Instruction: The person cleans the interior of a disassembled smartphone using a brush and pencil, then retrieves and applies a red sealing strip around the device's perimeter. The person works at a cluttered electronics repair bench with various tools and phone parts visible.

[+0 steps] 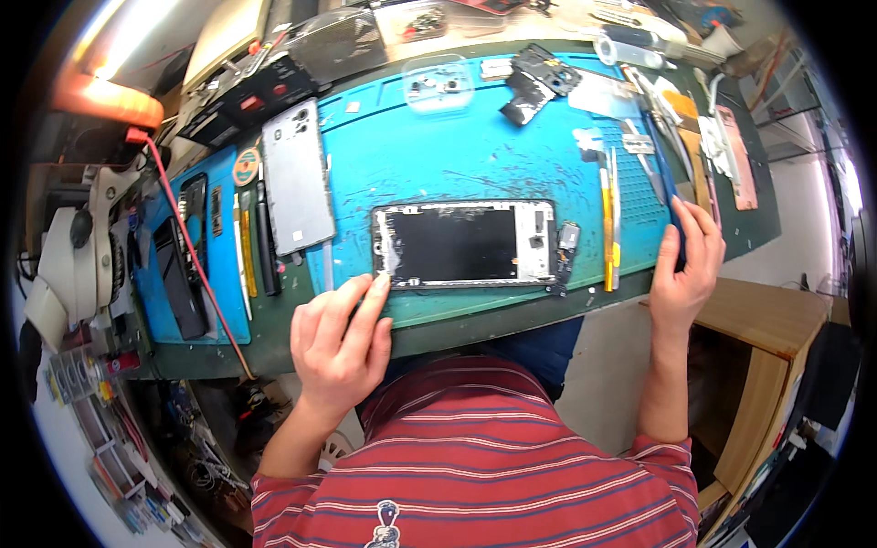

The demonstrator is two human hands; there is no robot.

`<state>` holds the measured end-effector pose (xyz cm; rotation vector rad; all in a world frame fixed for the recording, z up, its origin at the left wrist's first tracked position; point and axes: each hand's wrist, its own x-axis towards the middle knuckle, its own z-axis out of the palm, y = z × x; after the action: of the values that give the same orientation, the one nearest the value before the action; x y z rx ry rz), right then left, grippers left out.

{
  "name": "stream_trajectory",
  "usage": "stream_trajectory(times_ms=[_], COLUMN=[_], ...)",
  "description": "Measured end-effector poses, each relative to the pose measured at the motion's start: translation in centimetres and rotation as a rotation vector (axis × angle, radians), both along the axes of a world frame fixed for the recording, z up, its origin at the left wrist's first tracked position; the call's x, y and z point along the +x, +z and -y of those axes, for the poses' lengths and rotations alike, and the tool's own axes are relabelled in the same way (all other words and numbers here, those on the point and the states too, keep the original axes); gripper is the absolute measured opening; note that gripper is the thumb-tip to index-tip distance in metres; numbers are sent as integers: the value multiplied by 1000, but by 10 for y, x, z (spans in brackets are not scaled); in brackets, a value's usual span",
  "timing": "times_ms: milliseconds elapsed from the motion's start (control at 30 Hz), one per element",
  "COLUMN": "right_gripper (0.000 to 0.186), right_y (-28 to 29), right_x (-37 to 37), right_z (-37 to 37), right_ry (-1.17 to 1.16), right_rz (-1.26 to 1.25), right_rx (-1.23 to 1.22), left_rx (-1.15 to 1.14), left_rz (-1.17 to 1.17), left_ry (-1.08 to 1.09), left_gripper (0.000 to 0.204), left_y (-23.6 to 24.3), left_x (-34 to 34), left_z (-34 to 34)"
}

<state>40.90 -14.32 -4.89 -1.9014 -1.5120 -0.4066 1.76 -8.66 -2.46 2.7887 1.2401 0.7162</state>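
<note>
An opened phone frame [448,245] lies flat, its long side running left to right, with a black panel in its middle and a bare silvery strip at its right end. My left hand [340,342] rests at its lower left corner, fingers outstretched and fingertips touching the edge. At the right edge of the mat, the thumb and fingers of my right hand [690,260] close around a long, thin dark-blue tool [671,173]; its exact kind is unclear. A small dark phone part [566,247] lies against the frame's right end.
Beneath the phone is a blue work mat [420,164]. A grey phone back cover [300,183] lies left, near a red cable [183,224]. A clear parts box [438,84] and black phone parts [539,78] sit behind. Yellow-handled tools [608,224] lie between phone and right hand.
</note>
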Motion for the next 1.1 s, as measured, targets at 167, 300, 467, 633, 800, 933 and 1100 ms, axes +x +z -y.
stream_trajectory(times_ms=[167, 300, 467, 633, 800, 933, 1100], right_gripper=[33, 34, 35, 36, 34, 33, 35], right_y=[-10, -12, -9, -10, -14, -15, -14], right_x=[5, 9, 9, 7, 7, 8, 7], right_z=[1, 4, 7, 8, 7, 7, 5], right_ry=[15, 71, 79, 55, 24, 28, 40], right_rz=[-17, -35, -65, -79, -83, -73, -72], right_rx=[61, 54, -8, -1, 32, 42, 63], left_rx=[36, 74, 64, 69, -131, -189, -152], left_rz=[5, -11, 9, 84, 238, 250, 214], left_ry=[21, 20, 32, 29, 127, 138, 54], left_gripper=[30, 29, 28, 42, 40, 24, 15], left_y=[-2, -3, -5, -10, 1, 11, 13], left_x=[1, 1, -1, -2, 3, 12, 15], left_z=[1, 1, 2, 1, -5, -17, -30])
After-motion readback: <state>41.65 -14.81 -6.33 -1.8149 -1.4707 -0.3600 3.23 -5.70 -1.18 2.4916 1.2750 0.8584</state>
